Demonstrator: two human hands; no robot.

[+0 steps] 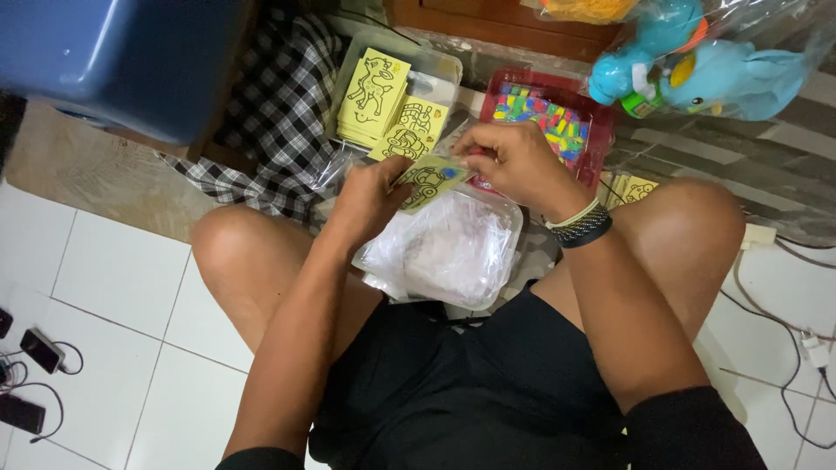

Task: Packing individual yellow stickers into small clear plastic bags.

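At far left a blue plastic tub (122,61) fills the upper corner; what it holds cannot be seen. Beside it, on a checked cloth (279,113), a clear tray (440,74) holds a stack of yellow picture cards (374,87). The left hand (370,200) pinches the near edge of one yellow card (428,181), held just above a clear lidded box (444,248) stuffed with thin plastic bags. The right hand (514,161) has its fingers curled onto the card's far edge. Behind it a red tray (592,113) holds small coloured pieces. At upper right lies a bagged blue toy (697,61).
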